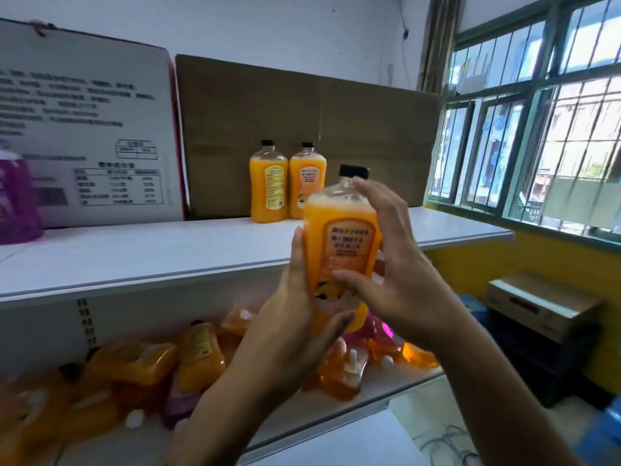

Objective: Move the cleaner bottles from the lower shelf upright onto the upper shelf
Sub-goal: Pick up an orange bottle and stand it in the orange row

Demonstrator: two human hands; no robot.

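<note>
I hold an orange cleaner bottle (341,237) with a black cap upright in front of the upper shelf (174,257), between both hands. My left hand (289,317) cups its lower left side and base; my right hand (400,264) wraps its right side, thumb across the label. Two more orange bottles (268,186) (306,183) stand upright at the back of the upper shelf. On the lower shelf (342,408) several orange bottles (198,351) and some pink ones lie on their sides in a heap.
A purple bottle (15,200) stands at the upper shelf's left edge. A white printed carton (87,129) and a brown cardboard sheet (302,129) lean against the wall behind. A barred window (537,122) is to the right, with a box (541,304) below it.
</note>
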